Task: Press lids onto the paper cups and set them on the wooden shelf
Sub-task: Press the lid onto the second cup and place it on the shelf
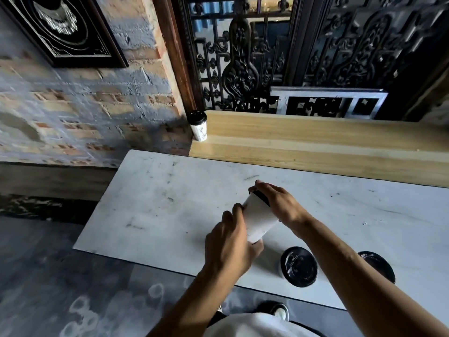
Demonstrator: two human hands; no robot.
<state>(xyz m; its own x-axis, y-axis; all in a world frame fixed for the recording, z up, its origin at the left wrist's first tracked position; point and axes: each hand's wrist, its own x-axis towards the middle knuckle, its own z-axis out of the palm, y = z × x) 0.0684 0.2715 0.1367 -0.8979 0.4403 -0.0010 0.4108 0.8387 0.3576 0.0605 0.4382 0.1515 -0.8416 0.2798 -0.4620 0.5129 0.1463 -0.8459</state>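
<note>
Over the white table (170, 190), the left hand (230, 242) grips the tilted paper cup (258, 218) low while the right hand (277, 203) presses its black lid (262, 197); the wooden shelf (315, 142) lies beyond both hands.

I am reaching both bare forearms forward and bringing my hands together in front of me. My left hand (232, 242) is curling its fingers (237, 210) around something from the near side, thumb tucked underneath. My right hand (277, 203) is arching over from the right, palm down, wrist bent, fingertips (257, 184) pressing on top.
</note>
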